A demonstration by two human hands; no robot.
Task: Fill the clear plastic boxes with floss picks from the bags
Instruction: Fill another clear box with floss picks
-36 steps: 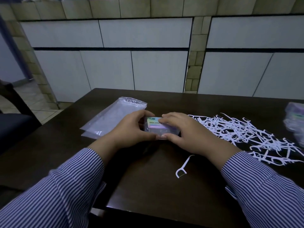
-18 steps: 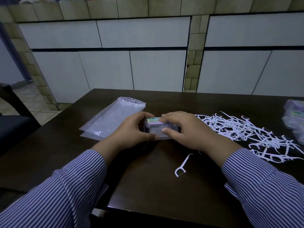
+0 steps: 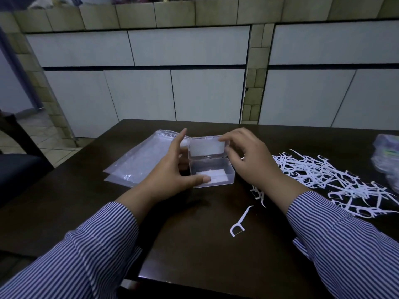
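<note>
I have the small clear hinged plastic box [image 3: 210, 171] in the middle of the dark wooden table [image 3: 194, 244], with its lid [image 3: 208, 147] standing up at the far side. My left hand [image 3: 172, 171] steadies the box from the left, with the thumb pressed against the near wall and the fingers reaching up loosely, the forefinger straight. My right hand [image 3: 251, 160] pinches the lid's right end, thumb and fingertips curled onto its edge. A white paper insert lies on the bottom of the box; I see no picks in it yet.

I expect the box to be light, thin and stiff, and slick enough to skate on the tabletop if I push it, so I would hold it by its short side walls rather than the lid, whose hinge looks like the weak part. The white plastic floss picks [image 3: 323, 180] should be almost weightless and springy, and they tangle; I would lift them by their handles in small bundles.

By my count there is one open box, two flat clear plastic bags [image 3: 140, 160] stacked to the left, one loose pick [image 3: 239, 221] near me, and a heap on the right too tangled to count. A crumpled wrapped bundle [image 3: 386, 158] sits at the far right edge, and I cannot tell what is in it.
</note>
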